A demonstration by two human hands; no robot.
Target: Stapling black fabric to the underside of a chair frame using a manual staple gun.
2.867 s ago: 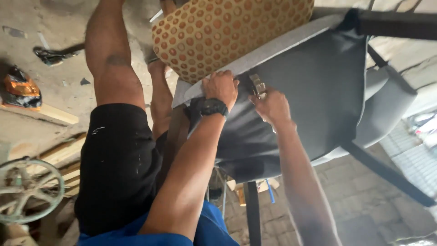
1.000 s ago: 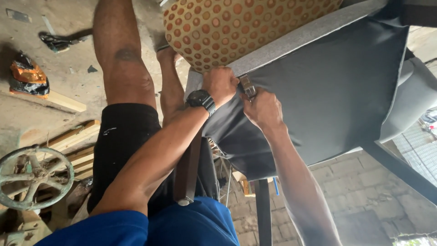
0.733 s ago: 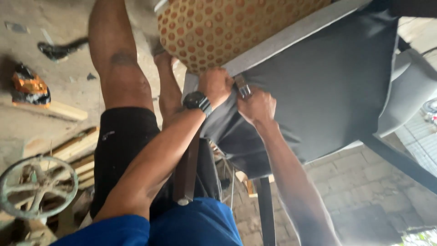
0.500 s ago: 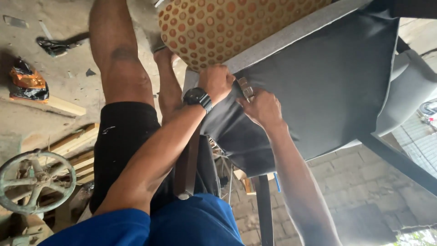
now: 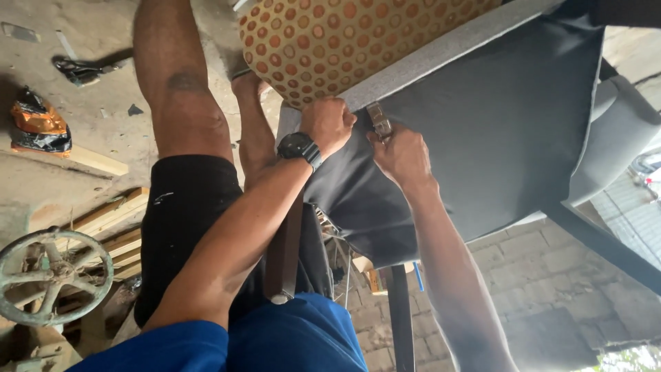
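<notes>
My left hand (image 5: 329,124), with a black wristwatch (image 5: 299,147) on the wrist, grips the edge of dark grey fabric (image 5: 496,131) stretched over an upturned piece of furniture. Right beside it my right hand (image 5: 401,155) is closed on a small metal tool (image 5: 379,121) whose tip presses against that fabric edge. A cushion with an orange dotted pattern (image 5: 344,38) sits just above both hands. The part of the tool inside my fist is hidden.
My legs in black shorts (image 5: 186,227) stand on a dusty concrete floor. A green metal wheel (image 5: 51,275), wooden boards (image 5: 103,220), an orange and black bag (image 5: 38,127) and a brick wall (image 5: 523,275) surround the dark furniture legs (image 5: 399,317).
The view has shifted slightly. Both hands have stayed at the same spot on the fabric edge, with the right hand and tool moving slightly along it.
</notes>
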